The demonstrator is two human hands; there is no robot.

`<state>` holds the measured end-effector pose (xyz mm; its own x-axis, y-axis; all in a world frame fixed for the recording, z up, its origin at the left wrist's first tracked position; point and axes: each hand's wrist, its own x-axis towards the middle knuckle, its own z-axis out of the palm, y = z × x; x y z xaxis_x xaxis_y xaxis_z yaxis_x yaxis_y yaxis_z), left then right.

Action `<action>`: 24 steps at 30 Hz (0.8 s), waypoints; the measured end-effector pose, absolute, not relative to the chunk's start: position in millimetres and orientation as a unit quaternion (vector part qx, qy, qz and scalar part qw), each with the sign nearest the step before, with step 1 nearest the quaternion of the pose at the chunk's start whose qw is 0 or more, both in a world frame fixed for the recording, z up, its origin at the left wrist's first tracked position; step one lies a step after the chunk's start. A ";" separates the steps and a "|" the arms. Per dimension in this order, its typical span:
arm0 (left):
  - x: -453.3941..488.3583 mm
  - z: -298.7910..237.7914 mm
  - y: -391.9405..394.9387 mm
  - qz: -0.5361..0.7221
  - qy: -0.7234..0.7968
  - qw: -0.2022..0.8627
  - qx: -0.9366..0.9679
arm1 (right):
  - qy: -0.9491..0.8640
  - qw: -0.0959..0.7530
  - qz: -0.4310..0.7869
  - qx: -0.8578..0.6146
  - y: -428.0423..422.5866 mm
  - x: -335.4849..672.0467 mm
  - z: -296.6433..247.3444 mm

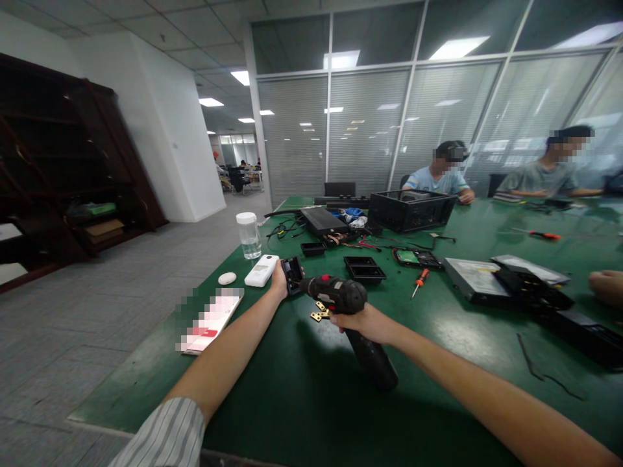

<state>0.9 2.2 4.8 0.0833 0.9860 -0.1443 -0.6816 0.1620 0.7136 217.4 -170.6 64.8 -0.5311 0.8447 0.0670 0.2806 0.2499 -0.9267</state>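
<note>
My right hand (363, 322) is wrapped round the grip of a black cordless drill (335, 293), whose nose points left. Upright in my left hand (280, 280) is a small black plastic case (293, 275), its hollow side turned toward the drill. The drill's tip is close to the case; whether they touch I cannot tell. Under the drill, several brass-coloured metal plates (317, 316) lie on the green table. Just left of my left hand rests a white handheld device (261, 270).
A lidded clear jar (249, 237), black trays (364, 269), an orange screwdriver (421, 283), metal drives (474, 282) and a black computer case (411, 211) stand on the green table (272, 389). Cables lie at the back. Two people sit across; another hand (606, 287) shows at right.
</note>
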 end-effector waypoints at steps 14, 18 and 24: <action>0.9 3.6 2.0 0.601 0.325 0.682 0.261 | -0.734 0.295 0.474 -0.387 -173.3 215.7 68.6; 1.0 4.1 1.4 0.601 0.321 0.684 0.259 | -0.729 0.296 0.477 -0.392 -174.4 215.0 69.8; 1.1 5.3 0.9 0.602 0.316 0.687 0.256 | -0.724 0.296 0.484 -0.393 -174.8 213.4 71.7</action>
